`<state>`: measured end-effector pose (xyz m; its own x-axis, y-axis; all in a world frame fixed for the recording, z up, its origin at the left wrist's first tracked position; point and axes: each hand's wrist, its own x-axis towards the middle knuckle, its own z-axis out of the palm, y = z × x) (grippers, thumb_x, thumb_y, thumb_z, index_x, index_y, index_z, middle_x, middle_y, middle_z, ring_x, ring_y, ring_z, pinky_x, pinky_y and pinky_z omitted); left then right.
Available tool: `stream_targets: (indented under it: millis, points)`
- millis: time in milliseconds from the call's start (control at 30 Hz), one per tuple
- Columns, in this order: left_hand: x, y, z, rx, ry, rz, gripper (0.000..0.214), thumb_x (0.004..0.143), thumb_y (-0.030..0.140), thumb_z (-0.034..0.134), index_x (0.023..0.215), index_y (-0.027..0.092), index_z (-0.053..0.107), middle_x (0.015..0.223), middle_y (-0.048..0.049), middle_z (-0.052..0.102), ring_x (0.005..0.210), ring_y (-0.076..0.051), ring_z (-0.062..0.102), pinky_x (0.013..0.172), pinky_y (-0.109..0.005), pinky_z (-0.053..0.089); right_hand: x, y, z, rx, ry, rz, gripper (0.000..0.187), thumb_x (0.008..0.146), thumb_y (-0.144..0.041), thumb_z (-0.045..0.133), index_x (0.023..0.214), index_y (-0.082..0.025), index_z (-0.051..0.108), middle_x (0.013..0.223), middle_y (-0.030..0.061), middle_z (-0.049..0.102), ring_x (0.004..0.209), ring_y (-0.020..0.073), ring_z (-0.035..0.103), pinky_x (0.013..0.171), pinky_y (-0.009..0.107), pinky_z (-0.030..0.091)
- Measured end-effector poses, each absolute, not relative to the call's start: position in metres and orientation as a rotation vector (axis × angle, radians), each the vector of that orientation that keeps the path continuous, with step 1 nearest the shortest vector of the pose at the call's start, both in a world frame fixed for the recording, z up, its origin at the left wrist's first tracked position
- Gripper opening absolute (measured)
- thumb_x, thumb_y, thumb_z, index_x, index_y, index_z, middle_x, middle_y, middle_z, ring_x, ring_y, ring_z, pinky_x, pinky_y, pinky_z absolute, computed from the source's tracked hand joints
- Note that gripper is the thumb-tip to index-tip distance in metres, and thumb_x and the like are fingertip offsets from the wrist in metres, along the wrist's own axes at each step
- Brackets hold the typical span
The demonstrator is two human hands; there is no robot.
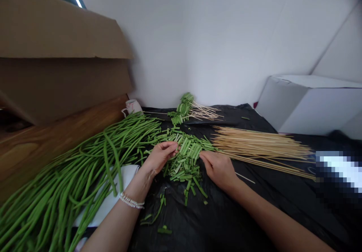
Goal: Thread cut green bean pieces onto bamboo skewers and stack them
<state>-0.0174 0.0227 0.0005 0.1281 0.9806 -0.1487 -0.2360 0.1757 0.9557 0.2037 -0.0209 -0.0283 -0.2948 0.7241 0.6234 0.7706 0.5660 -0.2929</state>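
Observation:
My right hand (219, 168) is closed around a thin wooden skewer (245, 177), whose bare end sticks out behind the fist. A row of cut long-bean pieces (190, 149) is threaded crosswise along it, between my two hands. At the row's left end my left hand (161, 155) pinches with thumb and fingertips, apparently on a bean piece; the fingers partly hide it. Below lies a loose heap of cut long-bean pieces (183, 171) on black plastic sheeting (215, 222).
Whole long beans (85, 173) spread across the left, partly over a white sheet (106, 195). Bare skewers (263, 146) lie at right. Filled skewers (183, 109) are stacked at the back, near a mug (133, 106). A cardboard box (62, 56) and a white box (308, 105) flank the sheeting.

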Motion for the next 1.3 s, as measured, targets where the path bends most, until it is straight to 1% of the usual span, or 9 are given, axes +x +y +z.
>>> stream_targets:
  millis: [100,300,733,1000,1167,1300]
  points:
    - [-0.0166,0.0220,0.0018,0.949,1.005,1.111,0.029,0.056,0.030,0.085,0.077,0.013,0.073,0.070,-0.0011,0.068,0.063,-0.006,0.058,0.062,-0.016,0.046,0.2029,-0.0210,-0.0295,-1.198,-2.062,-0.078,0.024,0.094,-0.023,0.043,0.091,-0.020,0.066,0.088,0.0040,0.071,0.079,0.0148,0.065,0.073,0.023,0.043]
    - [-0.0151,0.0225,0.0008,0.901,1.029,1.122,0.032,0.050,0.029,0.087,0.076,0.014,0.074,0.068,0.0001,0.067,0.060,-0.006,0.058,0.061,-0.017,0.047,0.2022,-0.0214,-0.0293,-1.200,-2.070,-0.063,0.025,0.095,-0.022,0.041,0.092,-0.020,0.066,0.088,0.0040,0.071,0.080,0.0139,0.066,0.075,0.022,0.043]
    - [-0.0163,0.0230,-0.0017,0.970,1.088,1.130,0.031,0.051,0.031,0.087,0.076,0.015,0.075,0.069,0.0000,0.068,0.063,-0.007,0.057,0.068,-0.021,0.047,0.2014,-0.0223,-0.0284,-1.229,-2.088,-0.024,0.026,0.095,-0.022,0.040,0.093,-0.020,0.066,0.088,0.0041,0.071,0.080,0.0144,0.065,0.075,0.022,0.044]
    - [-0.0121,0.0227,-0.0056,1.007,1.098,1.100,0.028,0.053,0.030,0.086,0.073,0.014,0.074,0.067,0.0005,0.066,0.061,-0.006,0.055,0.063,-0.019,0.045,0.2013,-0.0227,-0.0288,-1.234,-2.107,0.015,0.025,0.093,-0.019,0.040,0.092,-0.020,0.065,0.088,0.0038,0.070,0.081,0.0144,0.065,0.075,0.022,0.043]
    - [-0.0127,0.0204,0.0002,0.930,1.049,1.103,0.029,0.054,0.025,0.086,0.077,0.014,0.073,0.071,0.0010,0.065,0.062,-0.006,0.057,0.064,-0.018,0.046,0.2012,-0.0219,-0.0293,-1.218,-2.091,0.000,0.025,0.094,-0.021,0.040,0.092,-0.020,0.065,0.088,0.0039,0.070,0.081,0.0140,0.064,0.074,0.022,0.043]
    - [-0.0156,0.0198,0.0026,0.873,1.028,1.029,0.028,0.054,0.024,0.086,0.077,0.014,0.072,0.067,0.0019,0.063,0.060,-0.005,0.057,0.062,-0.018,0.047,0.2010,-0.0226,-0.0290,-1.216,-2.087,-0.009,0.026,0.094,-0.021,0.039,0.092,-0.020,0.065,0.088,0.0038,0.070,0.080,0.0139,0.065,0.073,0.022,0.043]
